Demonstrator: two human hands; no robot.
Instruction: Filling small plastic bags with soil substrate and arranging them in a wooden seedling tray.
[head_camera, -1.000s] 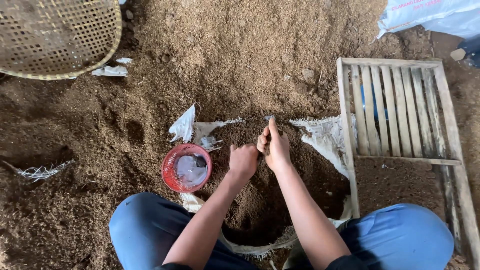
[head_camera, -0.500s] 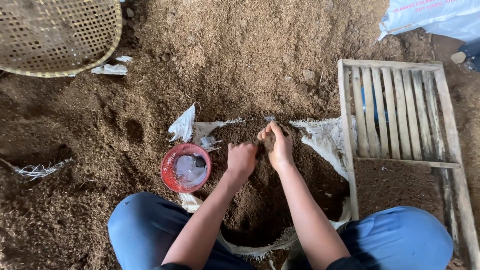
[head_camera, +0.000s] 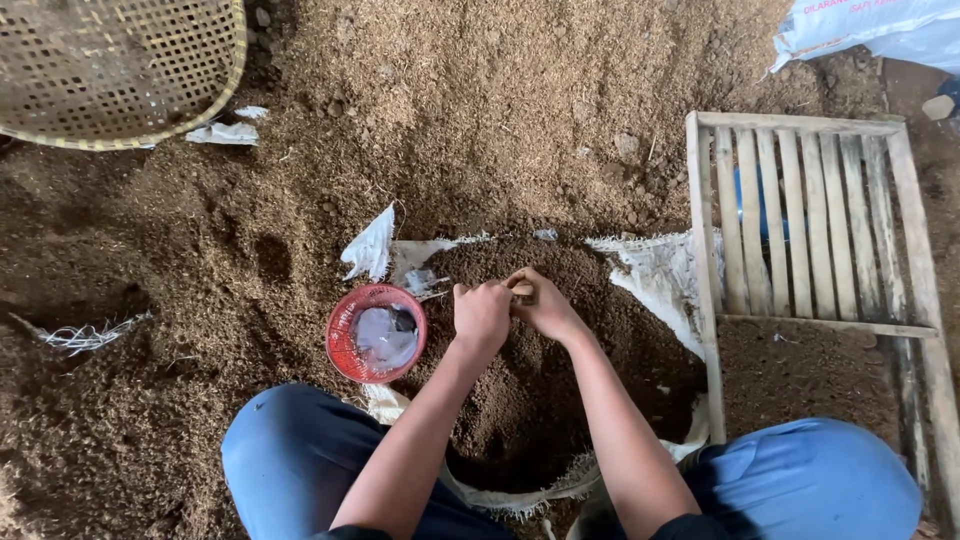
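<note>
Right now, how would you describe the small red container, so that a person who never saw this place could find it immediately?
Start at the open white sack of dark soil between the person's knees, where the left hand and right hand meet. Just left of the left hand sits the small red basket, round and perforated, with clear plastic inside. It is the only red thing here; the woven tray far off is tan and much bigger.

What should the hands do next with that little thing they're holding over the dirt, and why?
Probably drop it into the red basket. Both the left hand and right hand pinch a small pale object above the dark soil, and the basket sits just beside the left hand, open and within easy reach.
</note>
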